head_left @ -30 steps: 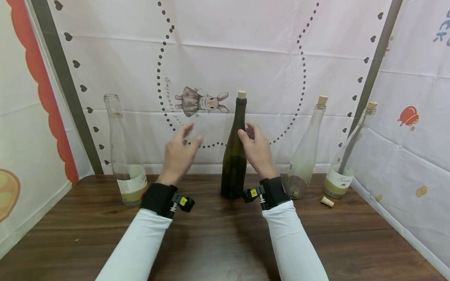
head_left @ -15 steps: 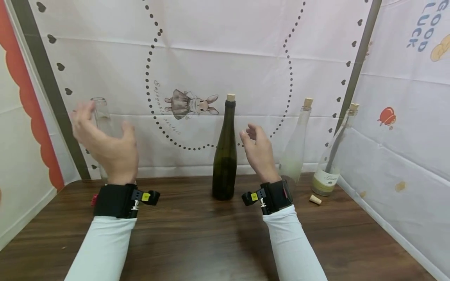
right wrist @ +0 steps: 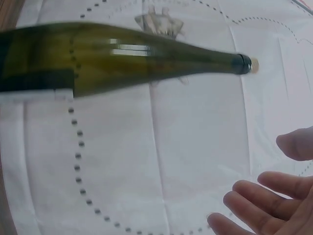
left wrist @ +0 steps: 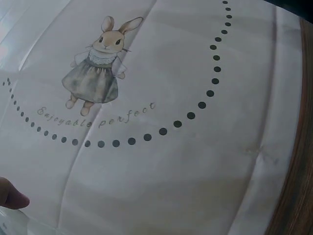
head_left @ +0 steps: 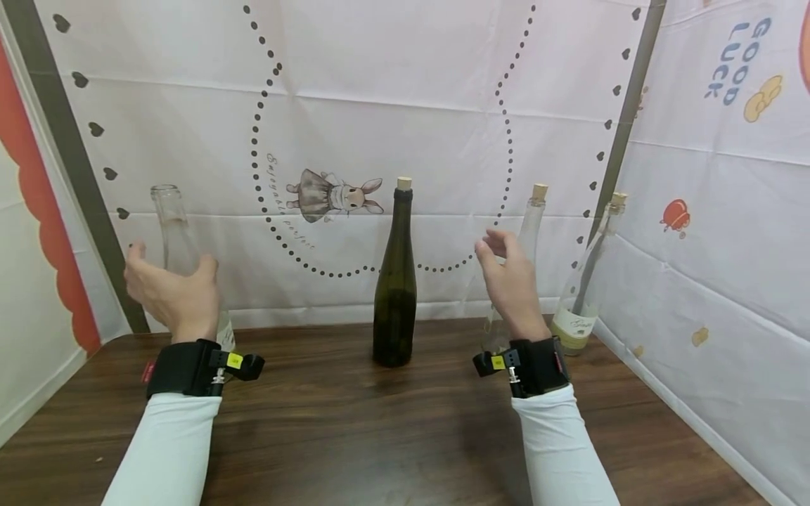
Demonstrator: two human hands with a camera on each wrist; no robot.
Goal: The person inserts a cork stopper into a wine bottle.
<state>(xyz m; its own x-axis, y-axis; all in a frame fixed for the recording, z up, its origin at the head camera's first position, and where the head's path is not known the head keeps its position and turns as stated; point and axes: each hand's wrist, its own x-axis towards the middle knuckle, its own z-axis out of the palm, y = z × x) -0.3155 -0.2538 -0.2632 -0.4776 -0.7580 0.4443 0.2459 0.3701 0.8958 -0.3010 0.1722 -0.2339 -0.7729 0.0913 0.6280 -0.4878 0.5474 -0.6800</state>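
A dark wooden table (head_left: pixel 392 436) stands against white cloth walls (head_left: pixel 392 105) printed with a rabbit (head_left: pixel 329 195) and dotted arcs.

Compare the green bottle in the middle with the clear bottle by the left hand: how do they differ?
The green bottle is dark glass and corked; the clear bottle is see-through and uncorked. The green bottle stands untouched, while the left hand is at the clear bottle. Both stand upright on the table.
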